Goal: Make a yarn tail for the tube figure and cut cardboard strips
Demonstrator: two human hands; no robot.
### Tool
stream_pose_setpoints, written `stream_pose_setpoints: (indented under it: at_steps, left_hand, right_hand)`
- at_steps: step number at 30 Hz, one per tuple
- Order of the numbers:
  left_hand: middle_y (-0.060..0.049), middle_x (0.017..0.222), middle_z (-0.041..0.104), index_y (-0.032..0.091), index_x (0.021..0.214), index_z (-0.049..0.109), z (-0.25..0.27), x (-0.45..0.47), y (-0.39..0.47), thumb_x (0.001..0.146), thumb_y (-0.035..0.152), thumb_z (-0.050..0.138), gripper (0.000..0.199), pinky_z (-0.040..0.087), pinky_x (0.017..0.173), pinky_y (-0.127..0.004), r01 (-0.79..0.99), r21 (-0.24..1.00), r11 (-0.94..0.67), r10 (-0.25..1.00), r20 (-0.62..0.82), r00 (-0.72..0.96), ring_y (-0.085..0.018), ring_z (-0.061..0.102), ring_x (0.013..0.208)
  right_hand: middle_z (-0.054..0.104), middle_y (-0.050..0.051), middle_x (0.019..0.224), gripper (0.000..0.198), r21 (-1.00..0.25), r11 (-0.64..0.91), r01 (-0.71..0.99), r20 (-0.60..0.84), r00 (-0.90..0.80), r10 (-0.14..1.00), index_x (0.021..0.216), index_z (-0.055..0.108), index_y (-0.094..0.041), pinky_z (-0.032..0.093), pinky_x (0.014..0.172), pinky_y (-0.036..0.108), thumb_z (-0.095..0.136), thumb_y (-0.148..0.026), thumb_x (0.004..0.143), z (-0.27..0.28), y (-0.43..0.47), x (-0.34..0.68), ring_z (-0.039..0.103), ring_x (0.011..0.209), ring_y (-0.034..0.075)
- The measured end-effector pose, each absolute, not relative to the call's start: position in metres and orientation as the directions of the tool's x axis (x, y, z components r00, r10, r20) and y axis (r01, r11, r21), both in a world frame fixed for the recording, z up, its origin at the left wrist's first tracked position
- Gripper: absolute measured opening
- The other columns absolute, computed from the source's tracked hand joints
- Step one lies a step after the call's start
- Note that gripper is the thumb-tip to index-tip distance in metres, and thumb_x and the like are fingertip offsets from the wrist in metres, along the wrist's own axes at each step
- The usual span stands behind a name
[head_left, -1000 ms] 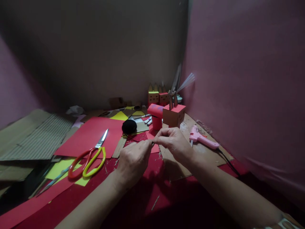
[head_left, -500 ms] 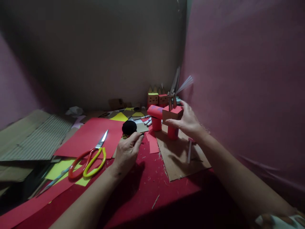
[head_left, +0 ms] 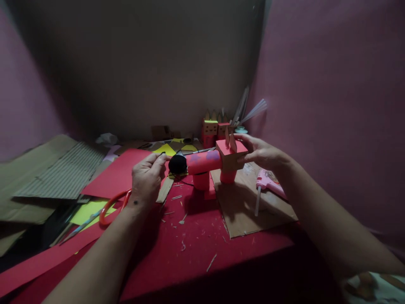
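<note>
Figure (head_left: 204, 162) gripped at the head (head_left: 232, 161) by the right hand (head_left: 262, 152).
With the figure taken as clock centre, mid-tabletop (head_left: 196, 253), its head is clasped from 3 o'clock; whether its legs touch down cannot be told. At 9 o'clock the black ball (head_left: 177, 164) is seen, and beyond it a dark bit (head_left: 163, 153), too small to be identified, is pinched by the left hand (head_left: 147, 173). The glue gun (head_left: 268, 184) is set at 4 o'clock on cardboard (head_left: 240, 221); at 8 o'clock the scissors (head_left: 104, 214) are partly hidden.
</note>
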State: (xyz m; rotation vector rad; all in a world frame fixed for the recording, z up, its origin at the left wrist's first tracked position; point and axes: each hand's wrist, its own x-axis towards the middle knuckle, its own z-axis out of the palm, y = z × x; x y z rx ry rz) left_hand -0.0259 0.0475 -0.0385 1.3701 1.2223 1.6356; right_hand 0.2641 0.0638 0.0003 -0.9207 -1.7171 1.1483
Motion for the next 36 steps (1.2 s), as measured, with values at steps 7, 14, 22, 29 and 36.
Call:
stream_pose_setpoints:
  at_steps: [7, 14, 22, 29, 36]
  left_hand:
    - [0.008, 0.044, 0.033, 0.016, 0.069, 0.062, -0.043, -0.022, 0.048, 0.074, 0.029, 0.059, 0.014, 0.022, 0.037, -0.017, 0.045, 0.953, -0.299, 0.938, 0.303, -0.167, -0.005, 0.028, 0.040]
    - [0.008, 0.043, 0.038, 0.016, 0.066, 0.062, -0.048, -0.012, 0.044, 0.072, 0.027, 0.060, 0.013, 0.018, 0.035, -0.017, -0.044, 0.967, -0.251, 0.967, 0.248, -0.062, -0.004, 0.026, 0.037]
    - [0.009, 0.045, 0.031, 0.014, 0.068, 0.060, -0.049, -0.016, 0.043, 0.075, 0.029, 0.062, 0.017, 0.020, 0.037, -0.014, -0.159, 0.970, -0.183, 0.980, 0.194, 0.052, -0.002, 0.025, 0.038]
    - [0.011, 0.042, 0.022, 0.014, 0.070, 0.058, -0.048, -0.013, 0.039, 0.079, 0.026, 0.060, 0.015, 0.024, 0.036, -0.014, -0.315, 0.948, -0.052, 0.979, 0.111, 0.171, -0.001, 0.018, 0.035]
    - [0.011, 0.042, 0.027, 0.013, 0.074, 0.060, -0.044, -0.001, 0.025, 0.078, 0.027, 0.060, 0.015, 0.038, 0.039, -0.018, -0.422, 0.907, -0.012, 0.972, 0.111, 0.209, -0.002, 0.024, 0.033]
  right_hand:
    - [0.051, 0.006, 0.130, 0.077, -0.970, 0.227, 0.083, 0.156, -0.500, 0.852, 0.126, 0.052, -0.025, 0.053, 0.065, 0.027, 0.070, -0.010, 0.053, -0.001, 0.085, 0.268, 0.060, 0.094, 0.022]
    - [0.059, 0.005, 0.119, 0.083, -0.978, 0.190, 0.084, 0.108, -0.578, 0.809, 0.131, 0.046, -0.028, 0.052, 0.067, 0.027, 0.073, -0.011, 0.054, 0.003, 0.084, 0.260, 0.062, 0.086, 0.018]
    - [0.065, 0.004, 0.107, 0.079, -0.985, 0.171, 0.030, 0.124, -0.567, 0.814, 0.128, 0.050, -0.026, 0.051, 0.066, 0.026, 0.072, -0.009, 0.054, 0.002, 0.088, 0.258, 0.063, 0.079, 0.016]
    - [0.062, 0.007, 0.114, 0.078, -0.981, 0.193, 0.012, 0.167, -0.454, 0.875, 0.130, 0.048, -0.024, 0.052, 0.075, 0.032, 0.075, -0.020, 0.058, -0.006, 0.083, 0.247, 0.063, 0.090, 0.021]
    - [0.063, 0.012, 0.114, 0.070, -0.972, 0.177, -0.153, 0.228, -0.446, 0.866, 0.121, 0.054, -0.015, 0.048, 0.086, 0.035, 0.077, -0.020, 0.056, -0.019, 0.081, 0.247, 0.061, 0.100, 0.025]
